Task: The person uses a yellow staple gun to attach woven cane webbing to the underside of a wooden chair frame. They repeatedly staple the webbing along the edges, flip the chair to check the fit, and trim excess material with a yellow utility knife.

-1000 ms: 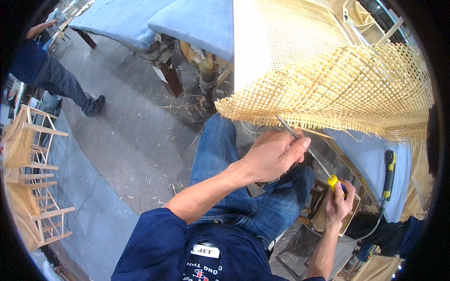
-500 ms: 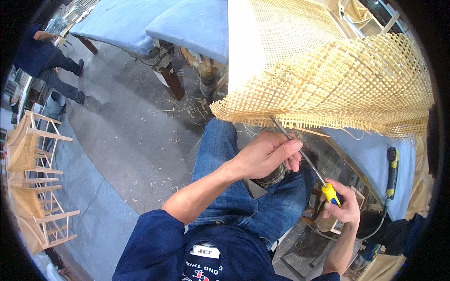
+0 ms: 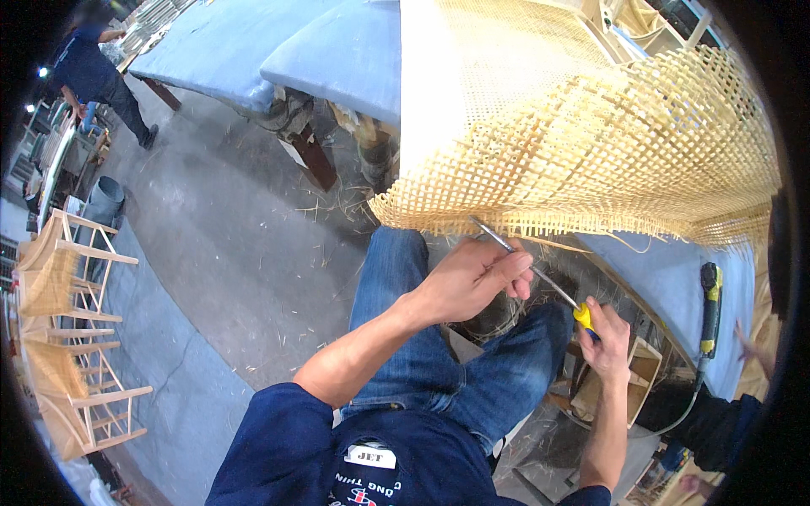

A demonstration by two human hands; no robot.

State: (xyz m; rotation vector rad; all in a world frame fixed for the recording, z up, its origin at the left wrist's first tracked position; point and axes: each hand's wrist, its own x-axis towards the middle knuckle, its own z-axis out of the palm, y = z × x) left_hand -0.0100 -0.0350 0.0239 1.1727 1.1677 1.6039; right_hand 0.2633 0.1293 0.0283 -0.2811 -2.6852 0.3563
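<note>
A screwdriver with a long metal shaft and a yellow and blue handle slants across in front of me. My right hand is closed round its handle. My left hand has its fingers curled on the shaft, nearer the tip. The tip sits at the lower fringed edge of a sheet of woven cane webbing, whose loose strands stick out. I cannot tell whether the tip is under the strands or only touching them. The webbing's near part droops toward my knees.
Blue padded tables stand ahead. At the right, a black and yellow power tool with a hose lies on a blue surface, near another person's hand. Wooden chairs line the left; a co-worker stands far left. Cane scraps litter the floor.
The screwdriver has shifted left along the webbing's edge, and my right hand has moved up and left with it. The far-left co-worker has changed posture. Another person's hand now shows at right.
</note>
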